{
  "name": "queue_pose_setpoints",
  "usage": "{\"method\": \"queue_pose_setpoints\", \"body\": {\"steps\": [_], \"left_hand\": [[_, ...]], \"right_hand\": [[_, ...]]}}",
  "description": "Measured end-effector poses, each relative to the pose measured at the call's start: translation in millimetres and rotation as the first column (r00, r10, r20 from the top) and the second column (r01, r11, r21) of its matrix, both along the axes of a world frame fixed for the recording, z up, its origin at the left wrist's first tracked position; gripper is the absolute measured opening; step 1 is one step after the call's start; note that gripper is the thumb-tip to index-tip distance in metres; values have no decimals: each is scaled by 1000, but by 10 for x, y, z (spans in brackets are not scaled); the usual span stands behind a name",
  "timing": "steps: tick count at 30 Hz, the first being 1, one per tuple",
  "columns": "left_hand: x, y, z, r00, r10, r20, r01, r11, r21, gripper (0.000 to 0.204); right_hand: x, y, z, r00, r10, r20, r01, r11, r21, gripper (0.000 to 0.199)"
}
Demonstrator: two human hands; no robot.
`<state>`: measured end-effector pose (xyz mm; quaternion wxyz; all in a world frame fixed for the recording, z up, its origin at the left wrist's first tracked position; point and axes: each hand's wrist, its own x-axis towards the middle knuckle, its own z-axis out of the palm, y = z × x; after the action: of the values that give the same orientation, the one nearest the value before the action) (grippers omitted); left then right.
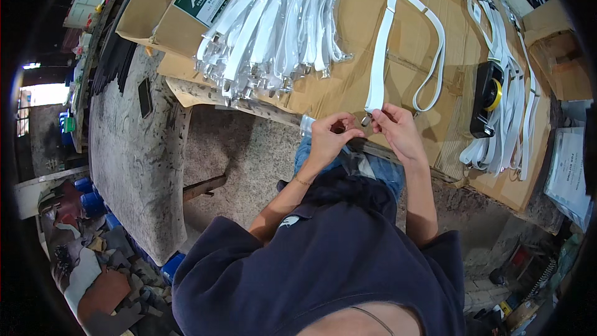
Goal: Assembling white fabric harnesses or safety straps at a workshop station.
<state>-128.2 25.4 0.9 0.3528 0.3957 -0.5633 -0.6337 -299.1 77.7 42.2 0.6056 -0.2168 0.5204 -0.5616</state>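
Note:
A pair of white elastic suspenders (379,62) lies along the cardboard-covered table, its Y-shaped join at the far end and one thinner strap looping to the right. My right hand (403,137) pinches the near end of the wide strap, where a small metal clip (367,119) shows. Just left of that clip, my left hand (328,141) has its thumb and forefinger curled toward each other. Whatever may be between those fingers is too small or hidden to make out. A bit of clear plastic (306,126) sticks out beside the left hand at the table edge.
Many bagged white suspenders (280,18) are heaped at the far left by a cardboard box (149,15). More white straps (507,99) lie at right under a black tape measure with a yellow centre (488,99). A phone (145,98) rests on the left bench (134,162).

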Motion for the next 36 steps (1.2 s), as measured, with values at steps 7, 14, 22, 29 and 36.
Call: {"method": "queue_pose_setpoints", "body": {"steps": [7,14,22,29,36], "left_hand": [[-90,10,-9,998,-57,-1,56,997,-60,28],[-185,32,53,1000,-18,9,18,1000,15,27],[-184,-29,120,993,-103,56,88,971,224,13],[-174,14,198,999,-43,-18,47,931,362,15],[-180,-42,162,1000,-18,23,9,943,333,18]], "right_hand": [[-56,-35,-10,990,56,-129,-60,998,-23,16],[-103,-6,-9,975,110,-192,-119,992,-37,17],[-145,-52,-225,993,115,-7,-115,993,8,19],[-78,-303,-371,993,-114,-13,114,993,26,18],[-163,-275,-249,993,13,-121,-16,1000,-19,15]]}}
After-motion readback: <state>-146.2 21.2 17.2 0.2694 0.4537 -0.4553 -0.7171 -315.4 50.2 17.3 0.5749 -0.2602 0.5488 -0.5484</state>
